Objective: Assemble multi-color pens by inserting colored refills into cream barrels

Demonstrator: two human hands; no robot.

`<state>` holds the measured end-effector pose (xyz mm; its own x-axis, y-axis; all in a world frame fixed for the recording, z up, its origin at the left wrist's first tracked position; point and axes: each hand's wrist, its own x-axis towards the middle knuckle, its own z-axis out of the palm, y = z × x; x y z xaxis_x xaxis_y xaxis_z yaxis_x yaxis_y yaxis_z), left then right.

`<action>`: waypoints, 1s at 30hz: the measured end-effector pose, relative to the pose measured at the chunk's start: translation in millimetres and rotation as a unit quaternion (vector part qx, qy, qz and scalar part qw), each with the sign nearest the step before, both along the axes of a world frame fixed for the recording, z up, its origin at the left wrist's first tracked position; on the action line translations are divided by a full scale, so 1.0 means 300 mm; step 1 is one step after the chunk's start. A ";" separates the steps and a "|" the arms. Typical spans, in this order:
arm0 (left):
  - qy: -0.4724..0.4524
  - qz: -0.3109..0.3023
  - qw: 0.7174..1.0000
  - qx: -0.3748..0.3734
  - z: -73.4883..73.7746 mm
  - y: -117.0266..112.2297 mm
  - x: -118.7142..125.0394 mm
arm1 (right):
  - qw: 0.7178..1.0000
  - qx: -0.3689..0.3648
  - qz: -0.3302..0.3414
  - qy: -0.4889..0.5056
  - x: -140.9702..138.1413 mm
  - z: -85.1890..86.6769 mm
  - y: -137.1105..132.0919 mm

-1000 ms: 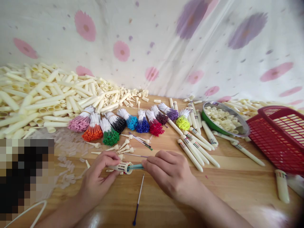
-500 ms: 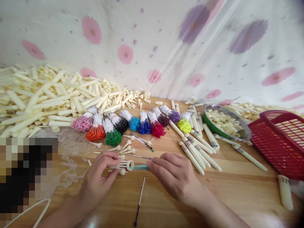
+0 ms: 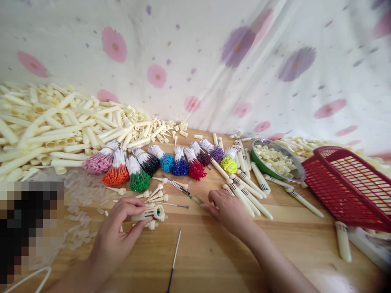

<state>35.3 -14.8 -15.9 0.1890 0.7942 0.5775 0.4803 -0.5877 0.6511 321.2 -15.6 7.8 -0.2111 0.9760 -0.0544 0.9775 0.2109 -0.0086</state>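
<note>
While pinching a slotted cream pen barrel crosswise over the tabletop in the left hand, points its open end rightward toward the right hand, well apart, and pinches parted tweezers there, just beside loose refills.

A white sheet, flowered pink and purple, hangs behind the wooden tabletop.

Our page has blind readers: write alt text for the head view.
A person's left hand holds a slotted cream pen part over a wooden table; the right hand holds tweezers. Beyond lie bundles of colourful refills and a heap of cream tubes, with a red basket at right.
</note>
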 end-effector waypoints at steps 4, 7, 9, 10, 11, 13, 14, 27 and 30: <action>0.011 0.001 1.000 0.010 0.006 0.001 0.001 | 0.992 0.070 -0.079 0.068 0.070 0.083 0.110; 0.016 -0.001 1.000 0.015 0.007 0.002 0.000 | 0.975 0.101 -0.184 0.069 0.141 0.118 0.234; 0.021 0.000 1.000 0.021 0.007 0.003 -0.003 | 0.973 0.104 -0.199 0.058 0.179 0.118 0.314; 0.025 0.002 0.999 0.025 0.006 0.003 -0.004 | 0.974 0.099 -0.199 0.053 0.192 0.112 0.349; 0.029 0.003 0.999 0.027 0.005 0.004 -0.006 | 0.975 0.092 -0.194 0.048 0.201 0.104 0.379; 0.036 0.006 0.999 0.027 0.005 0.005 -0.009 | 0.979 0.075 -0.186 0.035 0.210 0.084 0.423; 0.039 0.007 0.999 0.026 0.004 0.005 -0.010 | 0.981 0.065 -0.182 0.030 0.211 0.075 0.437; 0.032 0.004 0.999 -0.003 -0.006 0.009 -0.009 | 0.950 -0.118 -0.103 0.270 0.339 0.098 0.451; 0.044 -0.002 0.999 -0.022 -0.019 0.004 -0.011 | 0.918 -0.126 -0.083 0.367 0.362 0.099 0.414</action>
